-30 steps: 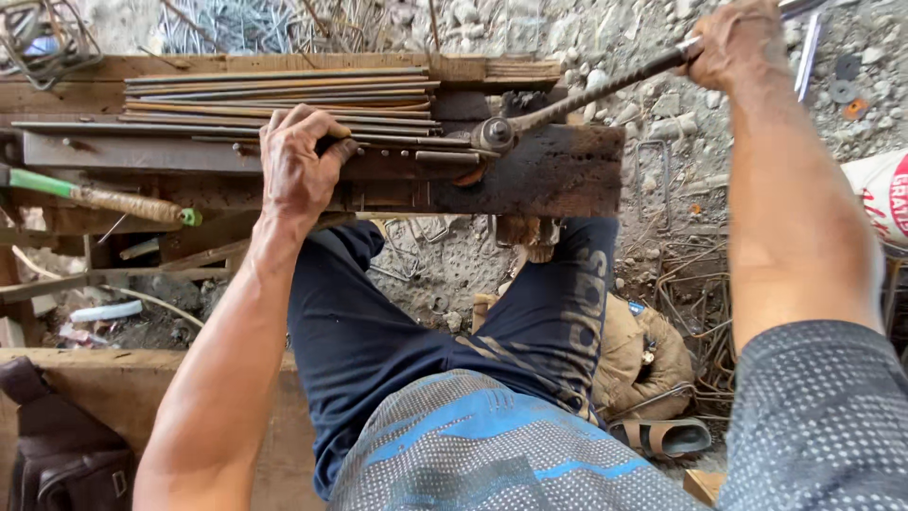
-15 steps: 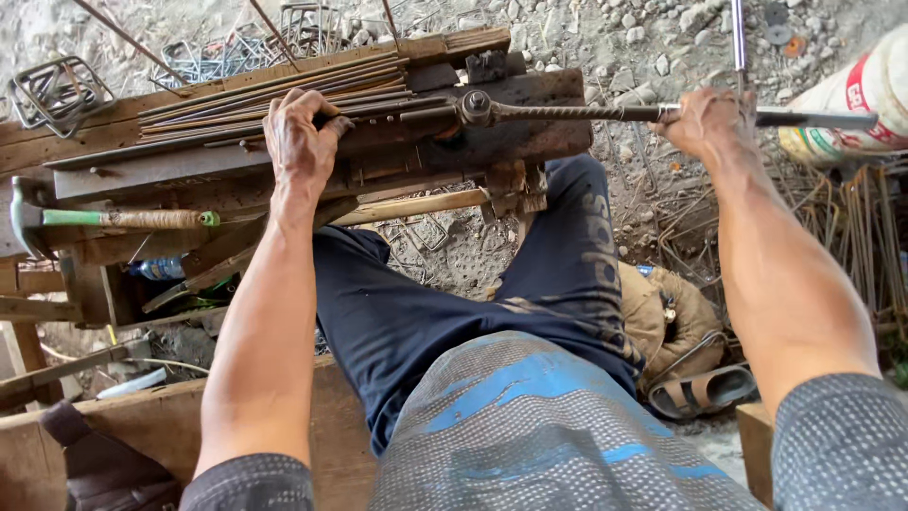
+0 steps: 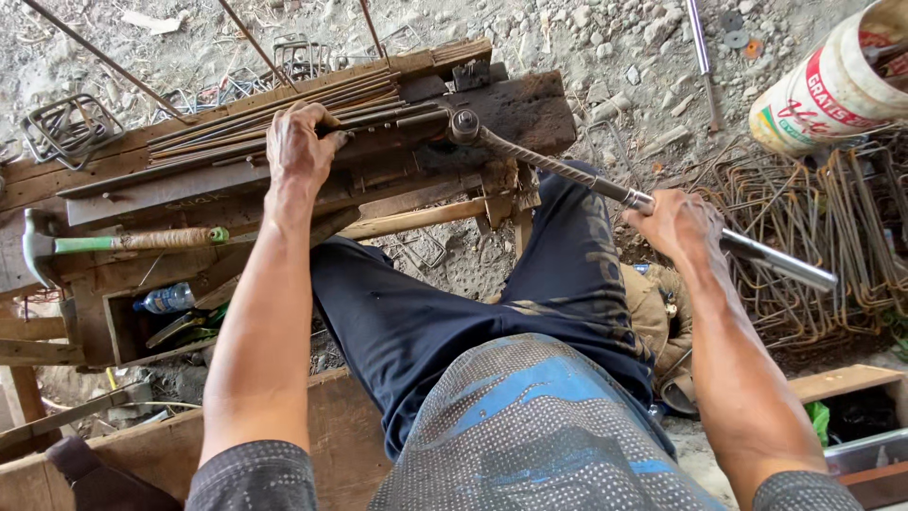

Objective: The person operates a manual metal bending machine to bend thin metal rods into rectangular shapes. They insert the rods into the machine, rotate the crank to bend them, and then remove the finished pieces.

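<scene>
Fingers of my left hand (image 3: 301,144) are curled down over a thin steel rod (image 3: 284,114), pinning it with the rest of the rod bundle against the wooden tabletop (image 3: 142,194); fingers of my right hand (image 3: 679,225) are wrapped tight round the bending lever (image 3: 605,187), a ribbed bar with a smooth pipe sleeve that sticks out past the knuckles toward the right. The lever's head sits on the pivot pin (image 3: 464,124), just right of my left fingertips. As I judge it, the bending stroke is in hand: the rod is clamped and the lever is being swept round the pin. The next move seems to call for a firm hold-down on the left, so the rod does not slip, while the right pulls steadily. Below my left wrist a hammer (image 3: 123,242) with a green-taped handle lies on the tabletop edge; finished square stirrups (image 3: 68,125) rest on the gravel beyond my left fingers, more bent wire (image 3: 832,246) lies past my right fingers, and a white bucket (image 3: 832,85) stands farther out. Against half a second ago, the lever has swung from pointing straight out to the right to slanting down toward my lap, with my right hand drawn nearer my knee; the left hand has kept its place.
</scene>
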